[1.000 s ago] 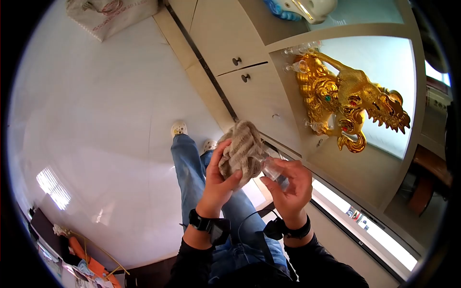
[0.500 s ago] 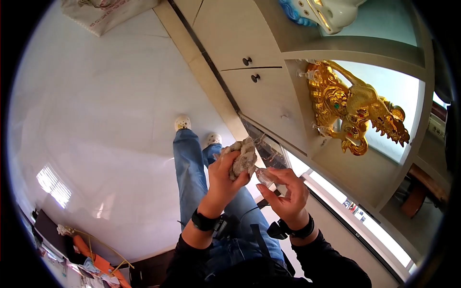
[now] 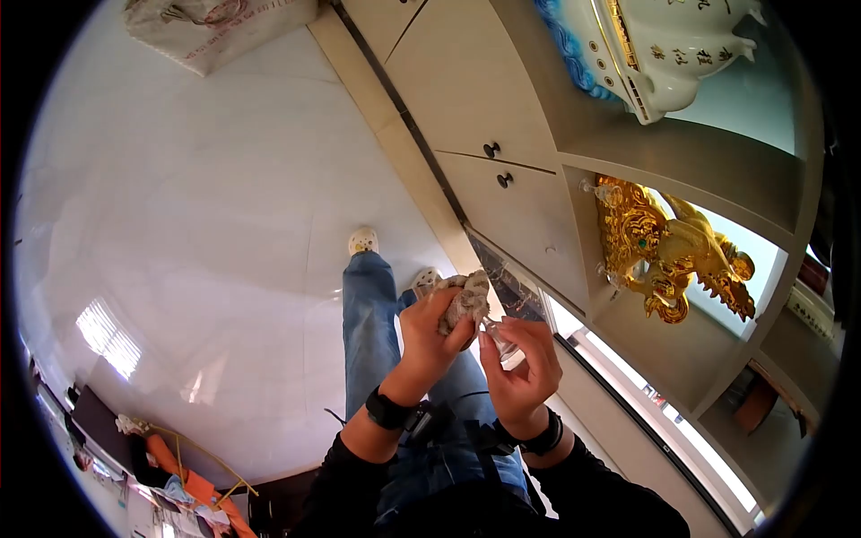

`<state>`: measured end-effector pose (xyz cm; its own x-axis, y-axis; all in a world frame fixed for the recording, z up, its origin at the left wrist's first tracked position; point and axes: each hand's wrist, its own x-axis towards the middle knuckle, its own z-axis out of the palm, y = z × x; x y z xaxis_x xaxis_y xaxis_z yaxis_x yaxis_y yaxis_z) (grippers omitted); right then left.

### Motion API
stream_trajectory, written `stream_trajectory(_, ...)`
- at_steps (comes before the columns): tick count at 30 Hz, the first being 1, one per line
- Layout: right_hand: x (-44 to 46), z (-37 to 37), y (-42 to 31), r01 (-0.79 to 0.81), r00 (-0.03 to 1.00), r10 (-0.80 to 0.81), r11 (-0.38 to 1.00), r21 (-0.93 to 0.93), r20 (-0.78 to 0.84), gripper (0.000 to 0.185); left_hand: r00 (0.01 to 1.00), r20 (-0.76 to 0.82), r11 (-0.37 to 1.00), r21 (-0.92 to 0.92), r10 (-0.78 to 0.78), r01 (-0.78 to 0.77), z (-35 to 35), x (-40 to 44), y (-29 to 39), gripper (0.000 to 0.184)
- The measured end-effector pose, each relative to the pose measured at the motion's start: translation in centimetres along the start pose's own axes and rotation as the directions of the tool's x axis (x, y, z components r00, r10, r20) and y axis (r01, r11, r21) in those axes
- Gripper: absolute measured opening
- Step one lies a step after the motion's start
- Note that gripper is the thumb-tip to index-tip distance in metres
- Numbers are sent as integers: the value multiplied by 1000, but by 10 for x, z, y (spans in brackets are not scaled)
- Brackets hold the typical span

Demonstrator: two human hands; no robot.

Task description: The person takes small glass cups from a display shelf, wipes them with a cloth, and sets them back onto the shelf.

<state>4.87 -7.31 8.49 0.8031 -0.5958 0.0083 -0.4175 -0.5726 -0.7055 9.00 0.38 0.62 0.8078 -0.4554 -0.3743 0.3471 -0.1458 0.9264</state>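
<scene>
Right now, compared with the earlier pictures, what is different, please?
The cloth, bulkier at first, is now bunched smaller in the left hand. The view has shifted, showing more of the white-and-blue ornament. Nothing was let go: the right hand still holds the small clear glass, and the golden figure stays on its shelf.

Through my feed I see an open shelf unit [image 3: 664, 148] carrying ornaments in separate compartments. One holds a shiny golden figure [image 3: 668, 247] with green and red details, and small clear glasses [image 3: 613, 269] stand near its base. The neighbouring compartment bears a white ornament [image 3: 668, 58] with gold trim, dark characters and a blue wavy base. I also see the pale, glossy floor [image 3: 197, 188], reflecting patches of light. A whitish bag [image 3: 224, 31] with reddish lettering lies on it, and two pale clogs [image 3: 363, 240] rest there, well apart from the bag.
</scene>
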Motion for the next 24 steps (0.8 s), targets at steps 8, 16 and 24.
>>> stream_trajectory(8, 18, -23, 30, 165, 980, -156, 984, -65, 125, 26, 979, 86, 947, -250, -184, 200, 21, 19, 4, 22)
stream_trajectory(16, 8, -46, 69, 36, 998, -41, 994, 101, 46, 17, 846, 386, 475, -704, -369, 528, 54, 13, -20, 24)
stream_trajectory(24, -3, -75, 79, -458, 851, 525, 721, 520, 20, 11, 916, 274, 452, -804, -293, 386, 82, -12, -6, 33)
